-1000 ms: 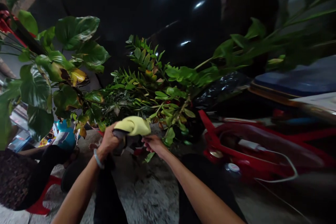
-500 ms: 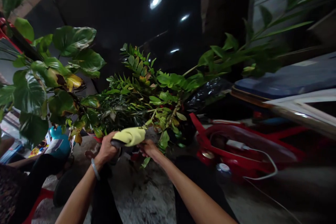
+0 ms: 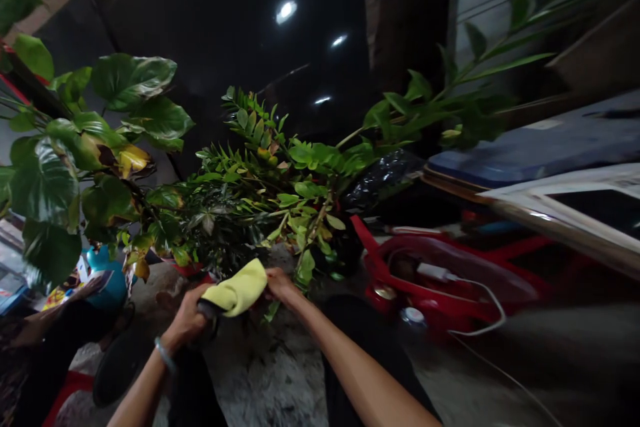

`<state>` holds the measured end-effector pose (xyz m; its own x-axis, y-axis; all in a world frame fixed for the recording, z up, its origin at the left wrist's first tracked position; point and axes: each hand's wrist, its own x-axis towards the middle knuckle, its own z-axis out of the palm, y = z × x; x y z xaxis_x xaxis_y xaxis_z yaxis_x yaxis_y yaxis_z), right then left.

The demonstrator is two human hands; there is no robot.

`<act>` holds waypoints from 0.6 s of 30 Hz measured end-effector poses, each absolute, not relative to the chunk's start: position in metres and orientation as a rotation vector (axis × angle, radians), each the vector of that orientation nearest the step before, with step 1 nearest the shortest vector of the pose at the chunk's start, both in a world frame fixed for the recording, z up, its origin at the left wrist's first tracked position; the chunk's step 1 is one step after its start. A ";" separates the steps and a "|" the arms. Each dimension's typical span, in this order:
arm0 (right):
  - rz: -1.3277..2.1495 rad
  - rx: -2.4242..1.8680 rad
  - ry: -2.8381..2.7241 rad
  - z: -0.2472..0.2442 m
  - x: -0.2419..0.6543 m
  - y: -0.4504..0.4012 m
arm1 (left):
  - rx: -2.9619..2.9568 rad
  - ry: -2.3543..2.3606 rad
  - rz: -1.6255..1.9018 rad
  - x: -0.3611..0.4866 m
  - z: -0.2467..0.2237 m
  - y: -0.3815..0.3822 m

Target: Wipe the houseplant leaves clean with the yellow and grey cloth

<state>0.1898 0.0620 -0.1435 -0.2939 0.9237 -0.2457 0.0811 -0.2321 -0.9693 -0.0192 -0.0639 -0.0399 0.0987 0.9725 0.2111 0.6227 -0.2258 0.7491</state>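
Observation:
A folded yellow cloth (image 3: 239,292) stretches between my hands, low in front of the plants. Its left end is in my left hand (image 3: 187,317), fingers closed around it, and a dark layer shows under the cloth there. My right hand (image 3: 281,284) is closed at the cloth's right end; its fingertips are partly hidden. Just beyond stand leafy green plants (image 3: 305,210), with a leafy stem (image 3: 305,267) hanging close to my right hand.
Large-leaved foliage (image 3: 135,80) is at left. A red basket-like container (image 3: 383,260) holds a white charger (image 3: 434,272) with a cable. A bottle cap (image 3: 413,315) shows beside it. Stacked flat items (image 3: 480,157) jut in from the right. Another person's dark-clothed leg (image 3: 60,337) is at left.
My left hand has moved down and left with the cloth. The right hand, earlier lower beneath the cloth's end, is now at its right edge. The view has shifted slightly right.

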 end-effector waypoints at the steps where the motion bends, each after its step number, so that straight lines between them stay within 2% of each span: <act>1: 1.614 -1.264 -1.335 -0.143 0.191 0.062 | 1.872 1.603 1.028 -0.031 -0.035 -0.073; 5: 1.645 -1.263 -1.301 -0.139 0.191 0.062 | 1.708 2.041 1.621 -0.069 0.012 -0.073; 7: 1.650 -1.263 -1.300 -0.136 0.188 0.060 | 1.631 2.210 1.793 -0.072 0.029 -0.060; 10: 1.647 -1.278 -1.300 -0.138 0.185 0.059 | 1.615 2.211 1.714 -0.056 0.016 -0.045; 15: 1.641 -1.290 -1.312 -0.150 0.184 0.062 | 1.720 1.889 1.191 -0.041 -0.057 -0.074; 18: 1.651 -1.283 -1.329 -0.153 0.185 0.066 | 1.697 1.951 1.246 -0.056 -0.060 -0.089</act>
<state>0.1850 0.0659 -0.1535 -0.3081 0.9072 -0.2863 0.0859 -0.2732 -0.9581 -0.0565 -0.0887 -0.0596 -0.2773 0.9053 0.3217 0.6725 -0.0563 0.7380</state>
